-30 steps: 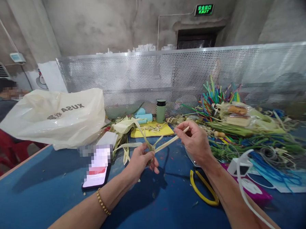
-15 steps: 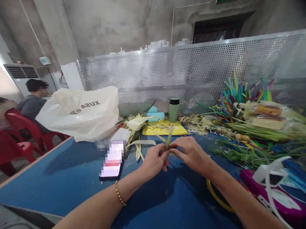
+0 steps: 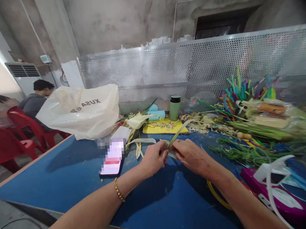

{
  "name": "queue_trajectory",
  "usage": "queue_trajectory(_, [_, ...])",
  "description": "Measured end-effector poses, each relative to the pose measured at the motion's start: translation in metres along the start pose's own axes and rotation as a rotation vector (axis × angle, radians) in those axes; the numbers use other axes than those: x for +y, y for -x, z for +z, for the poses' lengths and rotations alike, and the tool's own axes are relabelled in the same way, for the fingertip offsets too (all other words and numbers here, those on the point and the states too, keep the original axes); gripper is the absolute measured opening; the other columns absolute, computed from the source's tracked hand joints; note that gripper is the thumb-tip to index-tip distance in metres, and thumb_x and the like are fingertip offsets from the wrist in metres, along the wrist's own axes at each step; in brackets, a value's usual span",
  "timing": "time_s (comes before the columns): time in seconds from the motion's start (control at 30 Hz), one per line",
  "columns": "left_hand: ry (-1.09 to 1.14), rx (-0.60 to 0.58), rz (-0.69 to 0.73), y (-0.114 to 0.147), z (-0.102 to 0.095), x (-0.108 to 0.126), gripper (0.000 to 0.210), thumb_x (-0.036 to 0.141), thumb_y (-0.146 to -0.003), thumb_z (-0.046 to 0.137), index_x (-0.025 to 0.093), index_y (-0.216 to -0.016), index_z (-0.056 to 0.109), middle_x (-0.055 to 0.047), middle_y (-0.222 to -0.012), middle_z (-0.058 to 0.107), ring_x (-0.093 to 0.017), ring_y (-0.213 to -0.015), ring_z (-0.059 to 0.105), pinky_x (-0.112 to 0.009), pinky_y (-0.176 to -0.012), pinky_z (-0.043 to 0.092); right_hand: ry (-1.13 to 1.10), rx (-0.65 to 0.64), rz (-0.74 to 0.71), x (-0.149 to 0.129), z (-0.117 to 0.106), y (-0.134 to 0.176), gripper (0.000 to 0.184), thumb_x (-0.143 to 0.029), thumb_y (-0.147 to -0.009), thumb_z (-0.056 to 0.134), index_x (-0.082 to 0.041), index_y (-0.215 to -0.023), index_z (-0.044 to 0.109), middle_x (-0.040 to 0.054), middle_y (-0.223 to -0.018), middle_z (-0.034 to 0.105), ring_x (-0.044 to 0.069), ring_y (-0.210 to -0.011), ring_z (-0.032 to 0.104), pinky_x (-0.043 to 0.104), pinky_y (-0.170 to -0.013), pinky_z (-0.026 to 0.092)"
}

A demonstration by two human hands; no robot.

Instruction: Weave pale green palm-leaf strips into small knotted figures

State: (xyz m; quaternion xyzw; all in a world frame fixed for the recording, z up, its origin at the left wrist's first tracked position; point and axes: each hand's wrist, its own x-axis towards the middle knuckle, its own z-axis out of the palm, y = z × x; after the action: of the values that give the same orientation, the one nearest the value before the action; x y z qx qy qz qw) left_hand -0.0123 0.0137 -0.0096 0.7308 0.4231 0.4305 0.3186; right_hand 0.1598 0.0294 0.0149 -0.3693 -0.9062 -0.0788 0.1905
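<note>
My left hand is closed over the blue table, pinching pale green strips of what looks like corn husk. Close beside it, my right hand has its fingers bent together on the same strips. One strip sticks up and to the right from between the hands, and another loops low near the right fingertips. Where the strips cross is partly hidden by the fingers. To the left of my left hand lie a phone with a lit screen and more loose husk strips.
A white plastic bag stands at the back left. Behind the hands are a yellow sheet and a green tumbler. Green cord, coloured strips and a magenta device crowd the right. A seated person is far left.
The upright strip now leans to the right and shows more length. My right fingers have curled in closer on the strips, and my left hand has barely moved.
</note>
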Motion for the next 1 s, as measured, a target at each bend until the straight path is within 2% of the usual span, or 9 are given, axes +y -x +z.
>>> queue_trajectory(0.1, [0.072,-0.067,-0.024,-0.001,-0.001,0.002,0.013,0.026,-0.082,0.046,0.022,-0.07,0.046,0.002,-0.054,0.06,-0.013,-0.041,0.052,-0.025,-0.05,0.037,0.042,0.004,0.044,0.003,-0.003,0.002,0.019,-0.001,-0.074,0.045,-0.017,-0.079,0.054,0.0063,-0.081,0.061,0.017,-0.073,0.054,0.029,-0.069,0.034])
queue_trajectory(0.2, [0.173,-0.088,-0.061,-0.004,-0.002,0.001,0.017,0.028,-0.081,0.047,0.022,-0.067,0.041,0.002,-0.051,0.059,-0.013,-0.041,0.055,-0.024,-0.047,0.038,-0.027,0.036,0.114,0.012,-0.011,0.005,0.023,0.002,-0.07,0.044,-0.017,-0.08,0.053,0.0047,-0.08,0.059,0.016,-0.072,0.053,0.026,-0.067,0.035])
queue_trajectory(0.37, [0.309,-0.102,-0.109,-0.007,-0.001,0.0,0.019,0.031,-0.082,0.049,0.02,-0.07,0.04,0.002,-0.053,0.059,-0.012,-0.041,0.056,-0.022,-0.045,0.038,-0.079,0.217,0.134,0.013,-0.024,0.006,0.019,-0.006,-0.081,0.043,-0.016,-0.088,0.058,0.0076,-0.087,0.06,0.018,-0.084,0.053,0.029,-0.078,0.038])
queue_trajectory(0.5, [0.292,-0.119,-0.089,-0.005,-0.001,0.003,0.017,0.031,-0.082,0.049,0.02,-0.072,0.041,0.002,-0.053,0.059,-0.012,-0.041,0.056,-0.023,-0.046,0.04,-0.204,0.098,0.05,0.0,-0.017,0.003,0.01,-0.017,-0.084,0.051,-0.018,-0.086,0.061,0.004,-0.085,0.065,0.017,-0.083,0.056,0.029,-0.079,0.036])
queue_trajectory(0.63, [0.177,-0.094,-0.026,-0.003,-0.002,0.005,0.015,0.03,-0.083,0.048,0.02,-0.073,0.043,0.003,-0.053,0.059,-0.012,-0.041,0.054,-0.023,-0.046,0.039,-0.209,0.038,0.04,-0.006,-0.005,0.002,0.016,-0.009,-0.082,0.046,-0.017,-0.077,0.06,0.0023,-0.077,0.064,0.013,-0.072,0.054,0.026,-0.072,0.035])
queue_trajectory(0.77, [0.041,-0.092,0.063,0.0,-0.003,0.008,0.013,0.022,-0.083,0.044,0.02,-0.071,0.042,0.004,-0.052,0.058,-0.011,-0.044,0.053,-0.023,-0.051,0.039,-0.171,-0.015,0.08,-0.002,-0.002,0.001,0.017,-0.005,-0.078,0.044,-0.016,-0.071,0.056,0.0045,-0.077,0.062,0.015,-0.074,0.053,0.026,-0.071,0.034])
queue_trajectory(0.87, [0.083,-0.162,0.079,0.0,-0.003,0.012,0.012,0.021,-0.083,0.043,0.021,-0.071,0.041,0.004,-0.054,0.058,-0.012,-0.047,0.054,-0.024,-0.054,0.04,-0.245,0.03,0.042,0.002,-0.002,0.001,0.019,-0.005,-0.078,0.042,-0.016,-0.068,0.053,0.0027,-0.076,0.059,0.014,-0.075,0.052,0.026,-0.073,0.034])
queue_trajectory(1.0, [0.055,-0.058,0.043,-0.003,-0.004,0.008,0.015,0.02,-0.081,0.045,0.021,-0.067,0.039,0.004,-0.055,0.054,-0.013,-0.054,0.055,-0.024,-0.054,0.037,-0.3,0.123,0.027,0.001,-0.003,-0.001,0.018,-0.003,-0.074,0.041,-0.016,-0.065,0.049,0.0012,-0.071,0.051,0.012,-0.068,0.047,0.024,-0.066,0.033])
